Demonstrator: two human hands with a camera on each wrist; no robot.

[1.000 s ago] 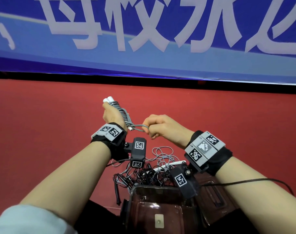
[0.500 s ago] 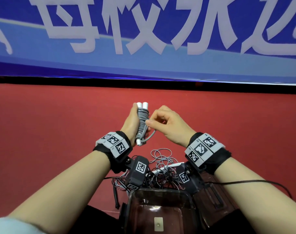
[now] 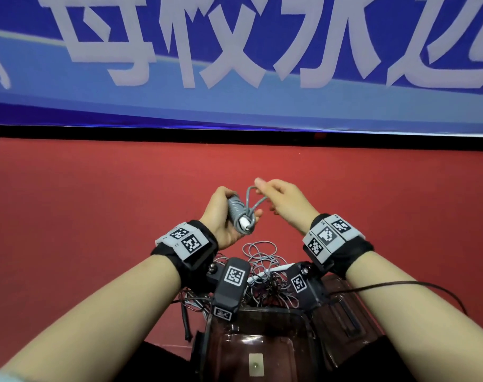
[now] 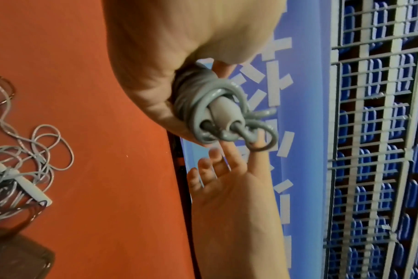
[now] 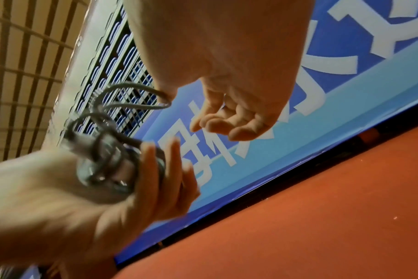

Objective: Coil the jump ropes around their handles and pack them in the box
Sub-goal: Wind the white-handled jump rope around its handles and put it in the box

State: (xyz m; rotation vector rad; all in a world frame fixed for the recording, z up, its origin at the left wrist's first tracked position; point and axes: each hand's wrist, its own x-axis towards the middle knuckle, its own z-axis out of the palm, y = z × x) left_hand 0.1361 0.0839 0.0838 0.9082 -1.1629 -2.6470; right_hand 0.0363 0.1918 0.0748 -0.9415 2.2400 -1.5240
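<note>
Rope bundle (image 3: 239, 213), grey cord wound round two white handles, sits in the left hand (image 3: 221, 216), whose fingers curl round it; its long axis runs from the near white handle end up and away toward the knuckles. From that near end a last loop (image 3: 252, 195) rises rightward to the right hand (image 3: 283, 201), which pinches its top between thumb and forefinger while the other fingers (image 5: 217, 122) hang loosely curled. The right hand is thus nearer the free loop and probably must bring it back over the handle end. The box (image 3: 251, 343) lies below, near the body, with more loose ropes (image 3: 262, 260) on the red floor (image 3: 97, 216) just beyond it.
</note>
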